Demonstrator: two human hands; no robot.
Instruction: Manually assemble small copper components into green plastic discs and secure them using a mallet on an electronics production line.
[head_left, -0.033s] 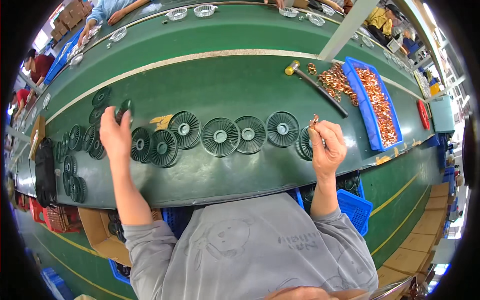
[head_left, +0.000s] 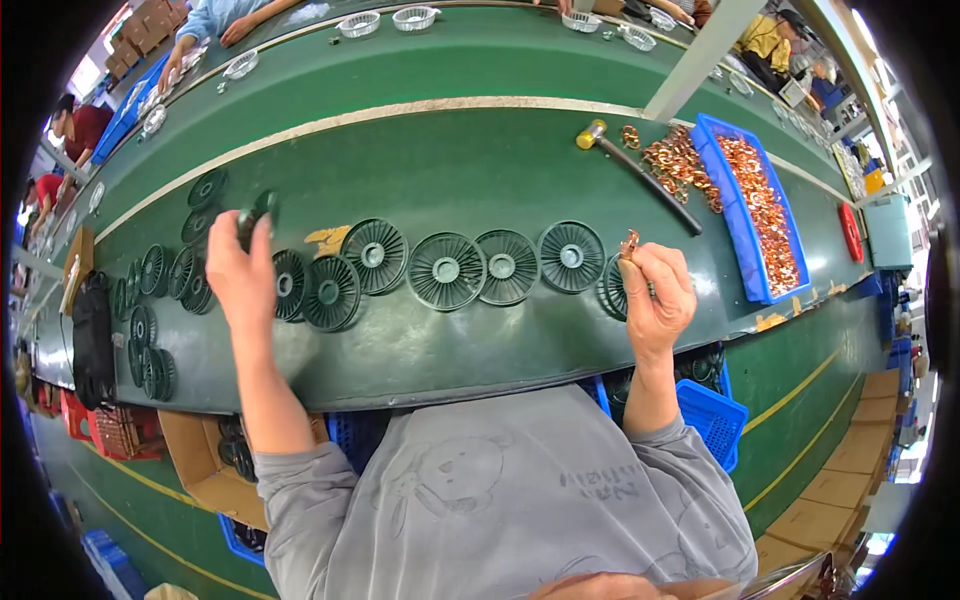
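At the left of the bench, my left hand (head_left: 243, 272) is raised with thumb and fingers round a dark green ribbed wheel (head_left: 266, 205), seen nearly edge-on and blurred. My right hand (head_left: 662, 290) pinches a small curved copper-coloured clip (head_left: 629, 243) between thumb and fingertips. Below that clip, a green wheel (head_left: 613, 287) is partly hidden by the hand. Between my hands a row of similar spoked wheels (head_left: 447, 271) lies on the green bench (head_left: 480, 355). More wheels (head_left: 155, 272) are gathered at the far left.
A blue tray (head_left: 728, 215) full of copper-coloured clips stands at the right, beside a loose heap of clips (head_left: 680, 165). A yellow-headed hammer (head_left: 640, 175) lies near them. Farther back are clear plastic bowls (head_left: 415, 18); other people work across the bench.
My left hand has shifted slightly to the right with the green wheel. My right hand keeps its pinch on the clip. The whole view has moved a little.
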